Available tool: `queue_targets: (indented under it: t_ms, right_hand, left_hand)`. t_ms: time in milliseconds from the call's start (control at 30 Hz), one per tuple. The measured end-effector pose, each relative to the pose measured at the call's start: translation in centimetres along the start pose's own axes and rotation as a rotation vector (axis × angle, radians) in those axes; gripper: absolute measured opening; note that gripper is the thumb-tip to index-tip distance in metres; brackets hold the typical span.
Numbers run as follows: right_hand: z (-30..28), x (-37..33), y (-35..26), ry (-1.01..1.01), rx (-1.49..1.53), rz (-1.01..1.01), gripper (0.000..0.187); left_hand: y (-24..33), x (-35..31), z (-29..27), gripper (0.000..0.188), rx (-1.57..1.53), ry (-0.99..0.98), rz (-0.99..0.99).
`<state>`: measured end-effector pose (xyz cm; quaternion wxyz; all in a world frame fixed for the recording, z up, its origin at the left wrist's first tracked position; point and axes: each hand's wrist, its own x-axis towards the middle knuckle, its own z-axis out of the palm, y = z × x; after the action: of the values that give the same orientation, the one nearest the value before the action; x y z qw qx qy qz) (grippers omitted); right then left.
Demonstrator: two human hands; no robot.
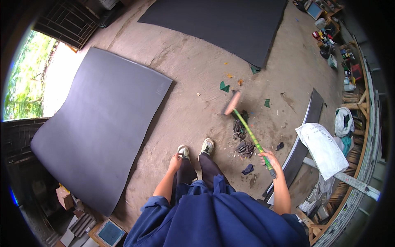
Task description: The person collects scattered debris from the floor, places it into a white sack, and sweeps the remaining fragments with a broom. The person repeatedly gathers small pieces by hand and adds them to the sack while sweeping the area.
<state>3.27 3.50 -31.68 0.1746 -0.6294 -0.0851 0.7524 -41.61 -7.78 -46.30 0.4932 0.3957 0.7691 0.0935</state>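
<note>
My right hand [268, 159] is wrapped round the upper part of a green banded handle. The handle belongs to a broom [248, 128] that slants away from me to the floor. Its pinkish-orange head with dark bristles [233, 103] rests on the concrete ahead of my feet. Just beyond and beside the head lie dark crumpled scraps [245, 149], green scraps [224, 86] and orange-brown bits [240, 82]. My left hand [176, 161] hangs beside my left leg, fingers curled in, with nothing visible in it.
A large dark sheet [108, 123] covers the floor at left; another dark sheet [218, 26] lies at the far side. To the right, a long dark panel [314, 107] lies near a white sack [323, 150] on a beam. Cluttered shelves [349, 74] line the right wall.
</note>
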Motion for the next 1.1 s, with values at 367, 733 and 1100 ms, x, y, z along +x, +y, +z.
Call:
queue_targets:
  t_ms: [367,733,1100]
  right_hand:
    - [19.9,17.9,-4.2,-0.14,-0.326,-0.285,0.054]
    - [7.2,7.3,-4.1,0.181,0.138,0.014,0.051]
    - [17.4,18.3,-15.8,-0.187,-0.11,-0.384,0.044]
  left_hand:
    - [3.2,6.8,-6.3,0.023,0.137,-0.113,0.073]
    - [3.1,13.4,-13.6,0.024,0.183,-0.114,0.071]
    - [6.1,14.5,-12.7,0.025,0.198,-0.143,0.064]
